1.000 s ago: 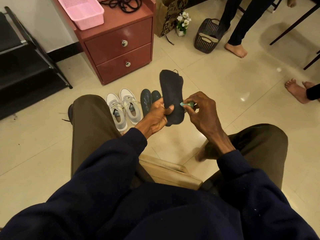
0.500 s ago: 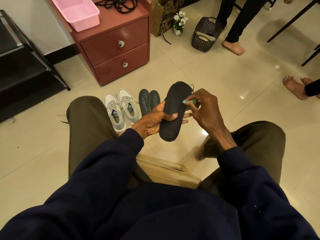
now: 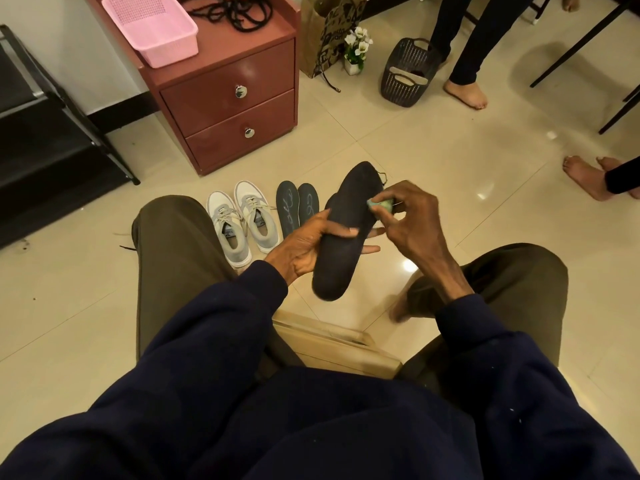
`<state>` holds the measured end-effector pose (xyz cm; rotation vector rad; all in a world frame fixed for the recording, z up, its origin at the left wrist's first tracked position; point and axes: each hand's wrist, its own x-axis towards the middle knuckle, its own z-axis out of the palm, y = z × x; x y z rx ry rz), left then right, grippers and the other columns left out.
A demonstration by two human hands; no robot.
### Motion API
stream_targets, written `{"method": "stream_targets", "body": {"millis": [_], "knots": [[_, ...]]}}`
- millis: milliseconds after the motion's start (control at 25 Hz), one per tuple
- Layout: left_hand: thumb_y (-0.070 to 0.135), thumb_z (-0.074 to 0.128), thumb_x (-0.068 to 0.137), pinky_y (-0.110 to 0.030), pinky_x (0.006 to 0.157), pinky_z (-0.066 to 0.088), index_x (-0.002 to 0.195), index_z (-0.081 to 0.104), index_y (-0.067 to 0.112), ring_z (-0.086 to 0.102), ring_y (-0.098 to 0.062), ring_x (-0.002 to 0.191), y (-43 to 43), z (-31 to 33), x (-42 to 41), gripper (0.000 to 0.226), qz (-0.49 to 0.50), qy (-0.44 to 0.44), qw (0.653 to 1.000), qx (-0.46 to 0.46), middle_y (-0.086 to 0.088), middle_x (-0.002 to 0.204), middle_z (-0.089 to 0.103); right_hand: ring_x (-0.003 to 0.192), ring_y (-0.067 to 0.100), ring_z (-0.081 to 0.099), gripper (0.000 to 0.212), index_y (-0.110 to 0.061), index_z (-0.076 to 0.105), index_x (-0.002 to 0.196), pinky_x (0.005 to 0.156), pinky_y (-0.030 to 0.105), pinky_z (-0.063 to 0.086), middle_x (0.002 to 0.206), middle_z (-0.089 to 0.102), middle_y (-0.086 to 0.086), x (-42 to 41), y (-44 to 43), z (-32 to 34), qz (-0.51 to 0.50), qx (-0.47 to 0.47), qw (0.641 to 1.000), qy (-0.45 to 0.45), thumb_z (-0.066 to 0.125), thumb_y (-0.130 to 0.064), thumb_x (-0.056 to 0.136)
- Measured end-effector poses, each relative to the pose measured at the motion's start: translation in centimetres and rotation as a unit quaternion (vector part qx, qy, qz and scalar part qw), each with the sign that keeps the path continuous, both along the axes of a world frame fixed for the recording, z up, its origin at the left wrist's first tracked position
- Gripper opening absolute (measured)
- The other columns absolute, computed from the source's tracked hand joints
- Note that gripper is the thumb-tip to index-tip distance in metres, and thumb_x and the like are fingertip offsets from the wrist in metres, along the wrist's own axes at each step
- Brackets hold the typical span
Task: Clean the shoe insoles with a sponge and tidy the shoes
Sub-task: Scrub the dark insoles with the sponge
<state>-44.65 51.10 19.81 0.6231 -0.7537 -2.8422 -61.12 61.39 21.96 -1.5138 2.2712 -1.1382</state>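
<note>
I sit with a black insole point(image 3: 346, 230) held in front of my knees, its toe end pointing away and to the right. My left hand point(image 3: 304, 247) grips it around the middle, thumb on top. My right hand point(image 3: 412, 223) pinches a small pale green sponge point(image 3: 381, 205) against the insole's upper right edge. On the floor beyond stand a pair of grey and white sneakers point(image 3: 242, 223), side by side. Two dark grey insoles point(image 3: 298, 209) lie flat just right of them.
A red two-drawer cabinet point(image 3: 228, 98) stands behind the shoes, with a pink basket point(image 3: 152, 27) and black cord on top. A black rack point(image 3: 45, 140) is at left. A paper bag, small flowers, a dark basket point(image 3: 405, 74) and other people's bare feet point(image 3: 465, 93) are at back right.
The insole has tipped from nearly upright to slanting away from me and dropped lower. My right hand with the sponge has slid from the insole's middle edge up toward its toe end.
</note>
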Motion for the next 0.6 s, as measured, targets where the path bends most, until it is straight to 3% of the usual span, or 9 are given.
{"method": "stream_targets", "body": {"millis": [80,120,240,320,480,600], "knots": [[-0.016,0.047,0.096,-0.056,0.084,0.06,0.132,0.056,-0.001,0.072,-0.035,0.106,0.2,0.4,-0.1,0.04,0.032,-0.04,0.999,0.003,-0.02,0.12,0.07,0.089,0.01,0.066,0.01,-0.013,0.079,0.098,0.073,0.03,0.058,0.097,0.07,-0.002,1.1,0.0,0.1,0.072,0.018,0.997,-0.019,0.079,-0.017,0.089],[-0.018,0.048,0.095,-0.057,0.081,0.061,0.134,0.055,0.0,0.073,-0.036,0.104,0.2,0.2,0.0,0.043,0.043,-0.058,0.997,-0.004,-0.02,0.12,0.069,0.088,0.01,0.066,0.01,-0.014,0.079,0.097,0.073,0.03,0.058,0.096,0.069,-0.002,1.3,-0.1,-0.1,0.072,0.017,0.997,-0.015,0.079,-0.018,0.089],[-0.026,0.047,0.091,-0.074,0.098,0.045,0.149,0.043,0.012,0.061,-0.051,0.121,0.4,-0.6,-0.1,0.07,0.006,-0.03,0.999,-0.021,-0.026,0.139,0.059,0.082,0.008,0.062,0.008,-0.015,0.078,0.094,0.072,0.035,0.057,0.091,0.068,-0.005,-0.4,-0.2,-0.5,-0.044,0.001,0.999,0.012,0.077,-0.021,0.09],[-0.027,0.045,0.091,-0.077,0.103,0.039,0.153,0.037,0.019,0.054,-0.057,0.127,0.5,-0.7,0.0,0.078,-0.036,-0.009,0.999,-0.034,-0.029,0.145,0.053,0.08,0.007,0.061,0.006,-0.015,0.078,0.093,0.072,0.034,0.056,0.089,0.067,-0.006,-0.8,0.0,-0.4,-0.066,-0.004,0.998,0.006,0.078,-0.02,0.089],[-0.031,0.042,0.089,-0.072,0.096,0.048,0.153,0.041,0.022,0.059,-0.056,0.121,0.6,-0.7,-0.1,0.083,-0.047,-0.037,0.998,-0.028,-0.024,0.142,0.055,0.083,0.005,0.063,0.005,-0.016,0.078,0.092,0.07,0.021,0.051,0.092,0.068,-0.006,1.4,-0.7,-0.4,0.036,0.013,0.999,-0.008,0.078,-0.016,0.087],[-0.029,0.043,0.09,-0.067,0.097,0.051,0.155,0.036,0.024,0.057,-0.057,0.122,0.7,-1.2,0.1,0.084,-0.077,-0.021,0.996,-0.026,-0.027,0.144,0.054,0.083,0.006,0.06,0.003,-0.018,0.076,0.091,0.074,0.03,0.053,0.091,0.067,-0.005,0.0,-0.7,-1.1,-0.067,0.006,0.998,0.021,0.077,-0.02,0.089]]}}
